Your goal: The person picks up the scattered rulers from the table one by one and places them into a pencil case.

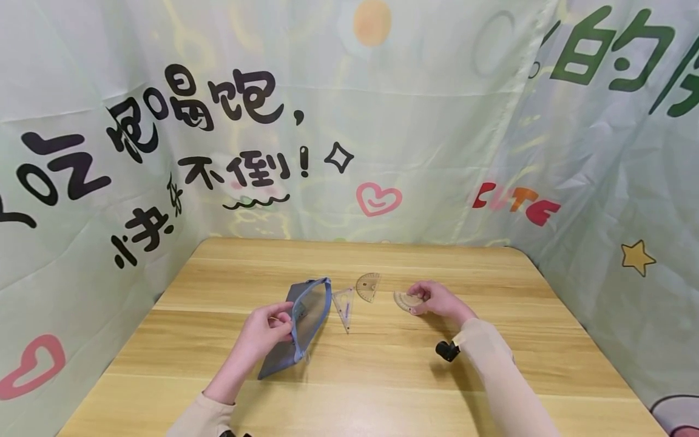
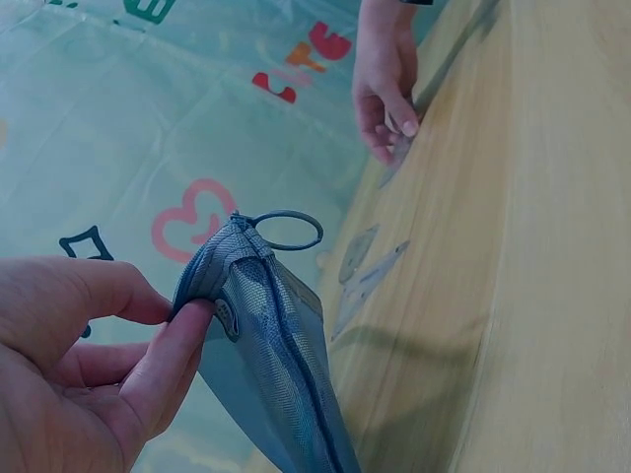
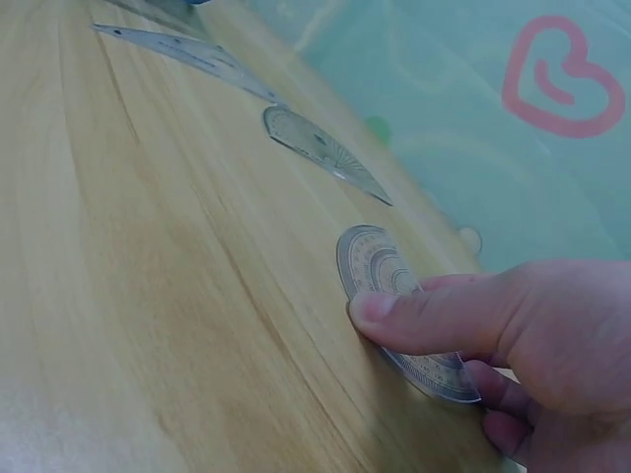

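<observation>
Left sleeve (image 1: pixel 204 419), cut off by the bottom of the head view, and its left hand (image 1: pixel 264 332) has fingers pinching the blue pouch (image 1: pixel 311 312) towards the bench's (image 1: pixel 393 388) left edge: mouth gaping, contents hard to make out! Nearer the right edge, right hand (image 1: pixel 441 301) pinches a clear protractor (image 3: pixel 370 258), partly covered, scale too small to read. Between them: set square (image 1: pixel 346 308), second protractor (image 1: pixel 369 286). Beyond the far-right corner, the cloth (image 1: pixel 426 139) reads "CUTE".
</observation>
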The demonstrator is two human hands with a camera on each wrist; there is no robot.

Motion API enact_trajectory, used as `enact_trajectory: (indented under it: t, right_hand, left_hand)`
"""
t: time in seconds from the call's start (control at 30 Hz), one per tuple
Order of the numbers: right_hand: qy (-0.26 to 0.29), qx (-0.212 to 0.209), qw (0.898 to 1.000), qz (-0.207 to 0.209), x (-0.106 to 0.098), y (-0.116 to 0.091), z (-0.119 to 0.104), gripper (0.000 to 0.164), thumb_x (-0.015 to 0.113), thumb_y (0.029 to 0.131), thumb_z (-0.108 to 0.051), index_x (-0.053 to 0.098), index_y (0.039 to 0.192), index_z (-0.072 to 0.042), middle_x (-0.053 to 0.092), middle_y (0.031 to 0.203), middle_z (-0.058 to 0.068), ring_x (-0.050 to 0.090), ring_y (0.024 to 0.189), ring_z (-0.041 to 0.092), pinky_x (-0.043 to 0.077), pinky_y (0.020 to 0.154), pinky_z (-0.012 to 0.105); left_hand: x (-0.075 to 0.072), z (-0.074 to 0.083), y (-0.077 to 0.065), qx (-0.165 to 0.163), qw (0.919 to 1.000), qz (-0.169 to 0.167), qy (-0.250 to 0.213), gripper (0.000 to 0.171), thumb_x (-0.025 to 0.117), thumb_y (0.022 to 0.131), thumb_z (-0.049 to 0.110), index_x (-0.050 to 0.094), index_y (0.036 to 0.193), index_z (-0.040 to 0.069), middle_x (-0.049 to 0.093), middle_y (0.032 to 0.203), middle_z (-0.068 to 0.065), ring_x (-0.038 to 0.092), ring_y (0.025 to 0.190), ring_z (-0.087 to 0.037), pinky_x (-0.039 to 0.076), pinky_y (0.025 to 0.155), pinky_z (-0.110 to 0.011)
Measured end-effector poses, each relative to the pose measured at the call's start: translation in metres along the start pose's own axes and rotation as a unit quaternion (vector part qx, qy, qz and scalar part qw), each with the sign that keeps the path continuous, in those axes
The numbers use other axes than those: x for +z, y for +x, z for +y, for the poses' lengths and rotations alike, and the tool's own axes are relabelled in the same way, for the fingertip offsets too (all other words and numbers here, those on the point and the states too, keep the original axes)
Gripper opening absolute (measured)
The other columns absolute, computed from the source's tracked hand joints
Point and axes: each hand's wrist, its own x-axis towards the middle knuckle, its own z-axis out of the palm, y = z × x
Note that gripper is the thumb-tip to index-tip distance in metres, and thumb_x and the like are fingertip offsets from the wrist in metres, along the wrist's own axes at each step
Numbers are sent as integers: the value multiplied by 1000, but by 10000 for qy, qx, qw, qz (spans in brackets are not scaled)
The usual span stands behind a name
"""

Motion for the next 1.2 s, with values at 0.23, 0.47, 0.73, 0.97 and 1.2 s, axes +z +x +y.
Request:
enact_trajectory:
  t: [0.23,0.47,0.73,0.97,1.2]
  right_hand:
    - [-70,-58,9999,52,-1,-1,-2,42,80,77,-8,64,114,2,58,99,17,49,89,22,42,74,23]
    - [-121,-136,9998,101,1,-3,-3,42,81,76,-9,64,112,2,56,94,15,48,84,20,41,70,20]
    - [-274,-94,9994,182,2,-3,-5,45,82,75,-9,63,114,2,58,94,14,49,82,17,42,68,20]
    - [-296,-56,9993,240,3,-4,-6,45,82,74,-6,63,115,0,60,98,17,52,83,19,45,72,25]
    - [-304,-11,9994,174,3,-5,-9,42,80,76,-7,63,114,-2,63,100,16,56,86,20,47,73,24]
  left_hand:
    - [0,2,0,-6,10000,-2,21,44,61,85,-7,60,129,-7,60,89,-9,64,75,-13,64,68,-23]
    - [0,2,0,-23,10000,-10,32,44,61,85,-6,60,129,-6,60,89,-9,63,75,-13,64,68,-23]
    - [-1,2,-1,63,10000,-32,19,43,62,85,-6,59,128,-8,60,89,-10,63,74,-13,64,67,-25]
    - [-2,2,-2,33,10000,-58,62,43,62,86,-5,59,129,-8,59,89,-9,62,73,-12,64,67,-25]
    - [-2,0,-1,67,9999,-76,33,44,62,85,-6,59,129,-9,59,89,-9,62,74,-13,64,67,-27]
